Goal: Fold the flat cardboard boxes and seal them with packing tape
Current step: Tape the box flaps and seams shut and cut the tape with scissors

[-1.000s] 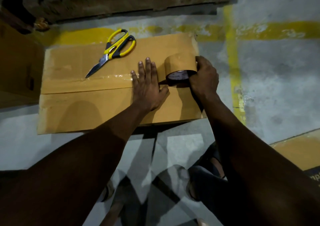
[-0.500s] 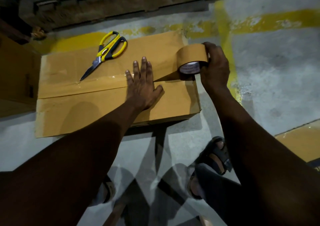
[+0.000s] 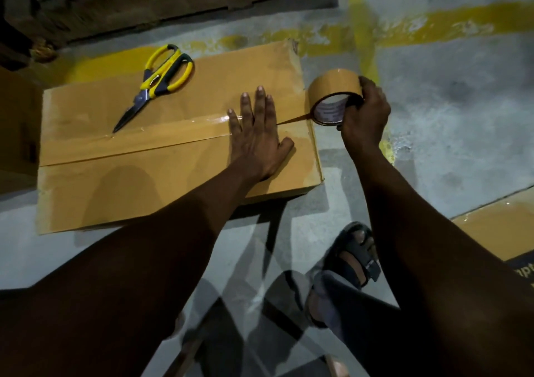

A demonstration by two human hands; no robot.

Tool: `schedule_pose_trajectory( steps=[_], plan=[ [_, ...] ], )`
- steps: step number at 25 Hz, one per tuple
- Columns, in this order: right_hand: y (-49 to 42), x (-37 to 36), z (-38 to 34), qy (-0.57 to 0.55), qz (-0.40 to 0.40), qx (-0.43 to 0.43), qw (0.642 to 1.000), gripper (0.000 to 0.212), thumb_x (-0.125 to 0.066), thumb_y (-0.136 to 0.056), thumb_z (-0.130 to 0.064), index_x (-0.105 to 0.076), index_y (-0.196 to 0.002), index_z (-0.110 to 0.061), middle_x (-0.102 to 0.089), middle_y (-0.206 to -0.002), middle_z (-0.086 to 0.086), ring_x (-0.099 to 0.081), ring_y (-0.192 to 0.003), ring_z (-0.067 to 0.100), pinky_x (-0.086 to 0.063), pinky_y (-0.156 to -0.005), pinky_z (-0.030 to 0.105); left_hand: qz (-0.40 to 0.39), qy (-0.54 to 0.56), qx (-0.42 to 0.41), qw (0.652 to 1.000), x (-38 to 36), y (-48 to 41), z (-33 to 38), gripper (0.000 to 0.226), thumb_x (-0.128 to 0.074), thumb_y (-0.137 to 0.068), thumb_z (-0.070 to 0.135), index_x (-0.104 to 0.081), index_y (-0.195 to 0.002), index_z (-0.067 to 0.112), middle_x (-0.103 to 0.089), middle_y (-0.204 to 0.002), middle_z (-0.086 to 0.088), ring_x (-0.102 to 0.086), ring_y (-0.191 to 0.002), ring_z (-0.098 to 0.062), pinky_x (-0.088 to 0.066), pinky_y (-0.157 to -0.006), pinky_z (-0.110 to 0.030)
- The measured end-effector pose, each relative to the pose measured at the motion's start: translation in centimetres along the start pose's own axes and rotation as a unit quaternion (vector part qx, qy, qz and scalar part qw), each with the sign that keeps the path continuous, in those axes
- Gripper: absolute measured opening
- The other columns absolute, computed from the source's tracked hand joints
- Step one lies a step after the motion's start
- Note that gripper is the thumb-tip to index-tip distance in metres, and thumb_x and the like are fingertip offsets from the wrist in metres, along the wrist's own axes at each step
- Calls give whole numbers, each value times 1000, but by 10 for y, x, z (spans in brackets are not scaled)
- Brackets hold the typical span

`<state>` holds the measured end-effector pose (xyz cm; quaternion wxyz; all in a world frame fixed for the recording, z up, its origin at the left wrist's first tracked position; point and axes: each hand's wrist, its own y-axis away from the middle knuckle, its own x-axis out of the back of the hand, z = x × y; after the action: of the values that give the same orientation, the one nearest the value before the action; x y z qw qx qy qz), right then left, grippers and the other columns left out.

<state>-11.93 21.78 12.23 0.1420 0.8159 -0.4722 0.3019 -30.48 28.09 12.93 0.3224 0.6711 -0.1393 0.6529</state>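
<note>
Pressing the strip (image 3: pixel 179 129) onto the box (image 3: pixel 144 191) on the floor (image 3: pixel 433 134), the left hand (image 3: pixel 257 134) lay flat, fingers (image 3: pixel 261 102) straight; the right hand (image 3: pixel 364 113) gripped the tape roll (image 3: pixel 332 87) just past the box's right edge. A skewed pull could wrinkle the strip or lay it crooked.

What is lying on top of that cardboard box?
Yellow-handled scissors, a strip of tape across the top, and the left hand pressing flat on it. Whatever lies under that hand is hidden.

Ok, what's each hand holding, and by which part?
The right hand grips the tape roll by its right side, fingers over the outer band. The left hand holds nothing; it presses flat on the cardboard box.
</note>
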Motion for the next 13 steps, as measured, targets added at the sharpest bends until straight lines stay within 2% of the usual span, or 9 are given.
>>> schedule_pose_trajectory(
  steps=[2, 4, 6, 7, 10, 13],
  plan=[
    [-3, -8, 9, -14, -21, -17, 1000, 54, -43, -81, 4, -61, -130, -11, -63, -125, 14, -59, -114, 30, -47, -92, 33, 3, 5, -30, 1000, 4, -3, 10, 86, -28, -90, 54, 8, -153, 7, 19, -160, -12, 18, -145, -39, 3, -115, -63],
    [-8, -17, 18, -63, -39, -58, 996, 53, -45, -80, -1, -64, -127, -15, -65, -119, 9, -63, -106, 30, -56, -86, 44, 2, 6, -78, 997, 5, -6, 26, 85, -26, -89, 53, 8, -153, 8, 18, -160, -10, 17, -146, -38, 1, -114, -63],
    [-8, -22, 25, -108, -67, -106, 986, 51, -48, -81, 0, -63, -127, -17, -63, -114, 5, -64, -102, 29, -58, -81, 52, 1, 4, -92, 996, 3, -8, 41, 86, -27, -88, 54, 7, -154, 9, 16, -161, -9, 16, -146, -38, 1, -114, -62],
    [-5, -23, 27, -108, -81, -115, 984, 54, -47, -82, 2, -60, -131, -18, -61, -117, 7, -62, -105, 31, -56, -84, 52, 3, 1, -86, 996, 1, -9, 45, 86, -27, -88, 54, 6, -154, 9, 15, -161, -9, 15, -146, -37, 1, -115, -62],
    [1, -11, 25, -31, -78, -40, 996, 66, -45, -82, -8, -43, -147, -25, -50, -142, 9, -48, -129, 30, -43, -101, 40, 7, -5, -74, 997, -2, -11, 49, 81, -25, -91, 49, 4, -154, 9, 14, -161, -10, 14, -147, -36, -1, -115, -62],
    [9, 6, 9, 81, -42, 100, 991, 69, -40, -79, -28, -42, -147, -30, -36, -156, 6, -30, -144, 28, -21, -114, 49, 11, -3, -111, 994, 2, -9, 39, 75, -23, -95, 44, 7, -153, 9, 15, -161, -9, 15, -147, -35, -1, -116, -59]
  ],
)
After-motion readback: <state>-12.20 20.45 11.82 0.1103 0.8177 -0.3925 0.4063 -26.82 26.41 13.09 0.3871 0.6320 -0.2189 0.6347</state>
